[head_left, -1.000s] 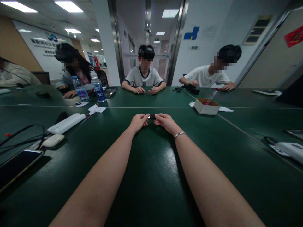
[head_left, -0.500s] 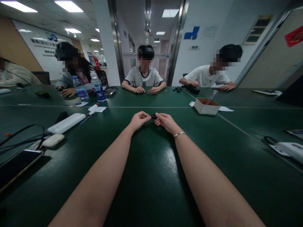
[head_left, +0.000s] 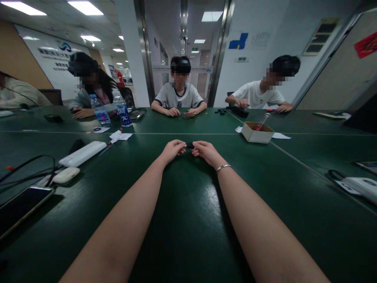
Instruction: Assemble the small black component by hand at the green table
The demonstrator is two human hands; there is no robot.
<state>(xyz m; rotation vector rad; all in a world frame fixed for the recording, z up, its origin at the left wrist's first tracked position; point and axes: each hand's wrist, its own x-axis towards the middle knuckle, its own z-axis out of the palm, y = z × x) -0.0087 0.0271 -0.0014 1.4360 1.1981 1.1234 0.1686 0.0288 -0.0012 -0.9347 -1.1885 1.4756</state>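
Glossy dark green surface (head_left: 188,220) spreads beneath ceiling lights (head_left: 86,8). Over its middle, the left hand (head_left: 172,152) pinches one end of a small dark object (head_left: 189,145), a shiny bit showing there; the right hand (head_left: 207,152) grips the other end. Handling looks to be mid-way, the object not yet set down; whether its parts are joined or separate is too small to tell. Farther out sit a long white device (head_left: 83,153) to the left, an open box (head_left: 258,135) to the right, and a person (head_left: 179,95) opposite.
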